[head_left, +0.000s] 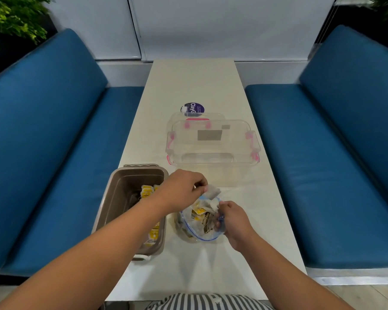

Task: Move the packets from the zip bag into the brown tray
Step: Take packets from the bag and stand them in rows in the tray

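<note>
We see a clear zip bag (189, 231) with a blue seal standing open on a long white bench (199, 81), near its front edge. Inside are crumpled yellow and white packets (198, 212). The right hand (235, 220) grips the bag's rim on its right side, fingers curled around the plastic. The left hand (184, 191) reaches across from the left and is just above the bag's mouth, its thumb and fingers pinching one pale packet (213, 191), which is lifted clear of the bag's opening.

Just to the left of the bag, close beside it, is the brown tray (121, 193), a deep rectangular tub. We can make out several yellow packets lying in it, some at the far end (147, 191) and some partly hidden under the left forearm.

Farther back on the bench sits a clear box (213, 142) with pink clasps, and behind it a round purple tub (193, 108) with white lettering. Blue seats (54, 153) with padded backs run along both sides of the bench. A leafy plant (14, 19) shows at the upper left. A striped shirt (206, 302) fills the bottom edge.
</note>
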A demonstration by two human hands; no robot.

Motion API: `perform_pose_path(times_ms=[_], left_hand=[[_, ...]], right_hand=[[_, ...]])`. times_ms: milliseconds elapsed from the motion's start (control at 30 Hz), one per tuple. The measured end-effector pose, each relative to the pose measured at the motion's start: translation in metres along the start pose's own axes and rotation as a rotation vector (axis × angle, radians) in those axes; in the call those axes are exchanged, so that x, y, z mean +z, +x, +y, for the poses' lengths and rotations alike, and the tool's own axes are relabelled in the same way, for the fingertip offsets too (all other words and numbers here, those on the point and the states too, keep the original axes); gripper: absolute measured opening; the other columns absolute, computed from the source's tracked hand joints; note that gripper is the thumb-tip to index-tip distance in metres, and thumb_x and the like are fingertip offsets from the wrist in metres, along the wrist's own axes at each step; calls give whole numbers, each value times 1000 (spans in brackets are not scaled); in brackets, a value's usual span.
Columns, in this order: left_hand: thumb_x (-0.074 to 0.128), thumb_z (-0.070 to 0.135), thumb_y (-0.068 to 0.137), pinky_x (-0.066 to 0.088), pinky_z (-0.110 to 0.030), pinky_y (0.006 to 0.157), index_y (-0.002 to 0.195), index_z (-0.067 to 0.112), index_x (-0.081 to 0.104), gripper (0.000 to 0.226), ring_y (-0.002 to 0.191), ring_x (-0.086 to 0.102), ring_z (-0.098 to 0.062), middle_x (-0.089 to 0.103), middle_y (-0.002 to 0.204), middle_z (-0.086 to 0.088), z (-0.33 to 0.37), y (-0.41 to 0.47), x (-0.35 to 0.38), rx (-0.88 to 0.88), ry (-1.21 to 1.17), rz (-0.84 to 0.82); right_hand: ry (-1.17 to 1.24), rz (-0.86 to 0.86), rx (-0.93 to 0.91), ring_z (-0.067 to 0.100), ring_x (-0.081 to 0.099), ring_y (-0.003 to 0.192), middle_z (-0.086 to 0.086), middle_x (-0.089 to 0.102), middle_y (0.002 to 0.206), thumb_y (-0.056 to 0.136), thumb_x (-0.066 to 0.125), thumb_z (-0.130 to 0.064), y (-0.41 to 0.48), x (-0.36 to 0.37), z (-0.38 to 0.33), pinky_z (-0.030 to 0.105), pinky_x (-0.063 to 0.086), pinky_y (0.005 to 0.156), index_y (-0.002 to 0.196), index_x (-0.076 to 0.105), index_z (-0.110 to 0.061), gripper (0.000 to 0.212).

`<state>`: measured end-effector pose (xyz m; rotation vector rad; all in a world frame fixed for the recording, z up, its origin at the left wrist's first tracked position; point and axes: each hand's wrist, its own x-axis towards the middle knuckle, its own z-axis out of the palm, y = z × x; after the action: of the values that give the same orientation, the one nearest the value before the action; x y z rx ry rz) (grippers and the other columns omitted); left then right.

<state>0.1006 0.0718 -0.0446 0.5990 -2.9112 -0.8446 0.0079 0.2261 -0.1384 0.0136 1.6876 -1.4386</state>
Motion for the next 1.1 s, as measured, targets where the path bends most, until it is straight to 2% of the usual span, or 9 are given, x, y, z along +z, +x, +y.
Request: perform_pose_path(times_ms=[100, 267, 433, 600, 667, 800, 900, 1033, 1100], left_hand=[[62, 32, 96, 44, -16, 69, 102, 25, 73, 15, 74, 56, 3, 65, 86, 17, 2, 0, -13, 13, -22, 29], [66, 30, 95, 51, -26, 78, 102, 25, 74, 13, 78, 60, -1, 67, 86, 15, 4, -4, -49, -4, -39, 101], [66, 27, 95, 46, -13, 72, 104, 24, 74, 12, 81, 61, 0, 69, 89, 12, -1, -17, -104, -44, -10, 235], [67, 29, 94, 55, -32, 74, 101, 27, 74, 10, 77, 63, -8, 68, 83, 14, -19, -36, -149, -79, 72, 304], [67, 30, 94, 54, -33, 72, 101, 26, 73, 10, 75, 61, -6, 68, 82, 14, -27, -43, -159, -87, 128, 303], [66, 32, 94, 52, -29, 66, 98, 29, 72, 8, 69, 60, -7, 67, 78, 13, -46, -55, -162, -132, 221, 236], [66, 34, 94, 54, -29, 71, 94, 36, 70, 4, 75, 62, -4, 68, 81, 16, -59, -62, -154, -170, 248, 101], [66, 36, 93, 42, -19, 61, 90, 38, 69, 4, 72, 59, 0, 64, 75, 19, -73, -68, -133, -169, 309, -50], [66, 37, 93, 44, -21, 63, 92, 36, 71, 5, 73, 58, -1, 63, 75, 20, -80, -68, -117, -151, 367, -137]], right_hand=[[8, 6, -7, 20, 42, 50, 11, 51, 72, 105, 45, -12, 0, 1, 1, 31, 41, 53, 93, 53, -6, 17], [29, 4, -24, 21, 42, 49, 8, 51, 66, 106, 46, -12, -1, 3, 0, 31, 40, 52, 88, 51, -7, 19], [-4, 9, -28, 21, 43, 51, 13, 51, 73, 106, 44, -13, 3, 6, 0, 32, 42, 52, 90, 52, -6, 20], [-28, 24, -24, 21, 43, 52, 14, 50, 76, 107, 43, -15, 6, 12, 0, 32, 42, 52, 89, 52, -7, 22], [-23, 30, -23, 22, 43, 52, 14, 50, 76, 107, 44, -16, 7, 14, 1, 32, 42, 52, 88, 53, -7, 23], [4, 57, -7, 22, 42, 52, 13, 50, 73, 106, 47, -17, 9, 17, 4, 30, 40, 53, 86, 54, -8, 23], [11, 74, -5, 22, 43, 53, 14, 50, 75, 107, 48, -17, 10, 20, 5, 29, 42, 53, 87, 56, -8, 23], [25, 102, -5, 22, 44, 58, 14, 51, 79, 107, 47, -18, 10, 27, 7, 28, 43, 53, 91, 59, -6, 23], [34, 115, -2, 22, 44, 61, 14, 51, 81, 107, 47, -17, 9, 29, 8, 28, 43, 53, 90, 59, -7, 24]])
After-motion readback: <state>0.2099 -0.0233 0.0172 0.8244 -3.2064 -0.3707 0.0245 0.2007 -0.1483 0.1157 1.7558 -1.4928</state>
